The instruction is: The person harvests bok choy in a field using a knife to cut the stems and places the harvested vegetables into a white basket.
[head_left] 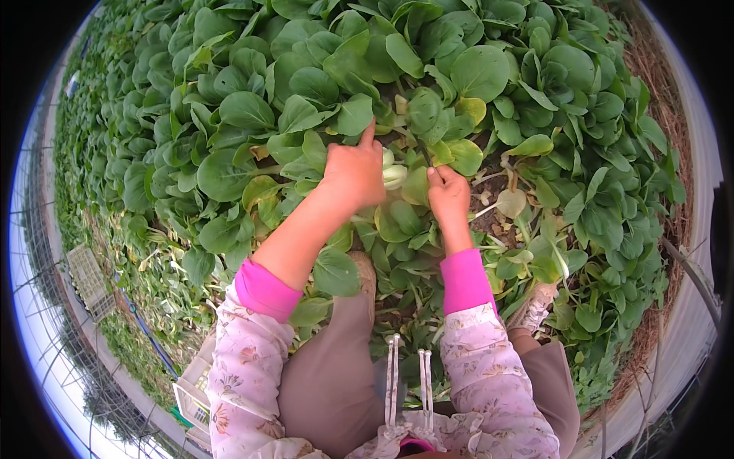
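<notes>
My left hand (354, 170) is wrapped round a bok choy (394, 177), whose pale, thick stem base shows beside the palm. Its index finger points up along the leaves. Close by on the right, my right hand (449, 196) is closed in a pinch, thumb on top. A thin, dark, blade-like tool (426, 155) sticks out of it toward the bok choy; its handle is hidden in the fingers. Yellowing leaves (463, 156) hang just above the right hand.
Dense bok choy plants (252, 111) fill the bed ahead and to both sides. Cut leaves and bare soil (489, 206) lie right of my hands. A pale crate (195, 386) stands at lower left, another crate (90, 281) farther left. My shoes (533, 306) are among the plants.
</notes>
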`<state>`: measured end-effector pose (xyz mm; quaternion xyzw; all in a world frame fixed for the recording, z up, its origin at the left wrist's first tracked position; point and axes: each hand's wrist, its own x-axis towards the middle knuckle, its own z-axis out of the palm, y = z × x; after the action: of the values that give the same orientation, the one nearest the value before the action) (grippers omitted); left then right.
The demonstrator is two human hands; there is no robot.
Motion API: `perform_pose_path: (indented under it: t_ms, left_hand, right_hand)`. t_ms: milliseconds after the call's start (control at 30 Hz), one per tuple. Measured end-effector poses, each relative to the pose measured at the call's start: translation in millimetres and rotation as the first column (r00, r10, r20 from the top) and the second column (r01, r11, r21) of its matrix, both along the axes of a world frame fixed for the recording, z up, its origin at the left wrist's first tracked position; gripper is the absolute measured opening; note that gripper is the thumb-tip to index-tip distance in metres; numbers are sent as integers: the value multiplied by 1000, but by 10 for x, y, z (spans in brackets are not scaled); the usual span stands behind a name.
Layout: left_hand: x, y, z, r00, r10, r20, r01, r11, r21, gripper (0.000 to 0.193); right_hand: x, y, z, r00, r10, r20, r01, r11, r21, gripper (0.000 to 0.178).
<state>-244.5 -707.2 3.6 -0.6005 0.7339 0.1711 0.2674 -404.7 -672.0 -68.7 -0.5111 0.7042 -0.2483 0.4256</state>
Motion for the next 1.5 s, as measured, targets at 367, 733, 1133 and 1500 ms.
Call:
perform_pose_path:
  t_ms: [367,733,1133,1500]
  left_hand:
    - [-27,-72,-54,999,-9,52,5,997,76,56]
    - [88,-16,-139,999,41,18,-43,997,71,67]
    - [108,-46,-243,970,209,-124,-213,977,-20,48]
    - [146,691,480,782,230,-580,-281,960,2,72]
  right_hand:
    - [128,-47,139,986,93,-141,-99,994,-38,21]
    - [151,-182,-96,953,-136,269,33,935,354,17]
    - [328,-557,-666,963,256,-83,-229,943,241,35]
    - [-235,485,241,888,-285,362,315,949,-24,29]
